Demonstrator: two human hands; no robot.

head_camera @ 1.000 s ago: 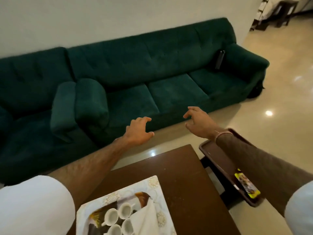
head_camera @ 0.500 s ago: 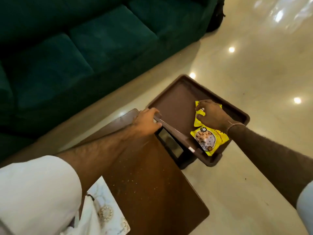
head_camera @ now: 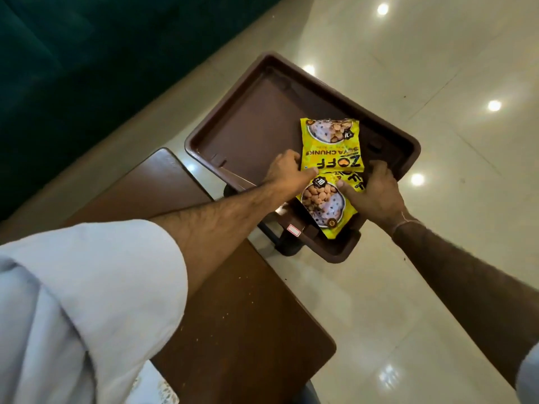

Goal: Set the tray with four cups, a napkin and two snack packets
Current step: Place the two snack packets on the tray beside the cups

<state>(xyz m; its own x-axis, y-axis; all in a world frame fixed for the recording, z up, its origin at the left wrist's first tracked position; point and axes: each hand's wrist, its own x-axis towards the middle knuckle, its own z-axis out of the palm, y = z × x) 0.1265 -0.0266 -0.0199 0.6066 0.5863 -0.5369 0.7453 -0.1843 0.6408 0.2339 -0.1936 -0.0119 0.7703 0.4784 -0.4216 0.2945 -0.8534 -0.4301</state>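
Note:
A brown plastic tray [head_camera: 256, 121] rests on a low stand beside the wooden table. Two yellow snack packets lie in its near right part. The far packet [head_camera: 332, 144] lies flat. The near packet [head_camera: 323, 204] overlaps it and sticks out over the tray's rim. My left hand [head_camera: 287, 172] pinches the near edge of the far packet. My right hand [head_camera: 372, 193] grips the right side of the near packet, thumb on top. The cups and the napkin are out of sight.
A dark wooden table [head_camera: 233, 301] fills the lower middle, with a corner of a patterned white tray [head_camera: 166, 389] at the bottom edge. A green sofa [head_camera: 73, 53] stands at the upper left. Glossy cream floor [head_camera: 437, 83] surrounds the tray stand.
My view has swung down from the sofa to the brown tray. My left hand left the tray's rim for the far packet; my right hand now grips the near packet, and both packets show.

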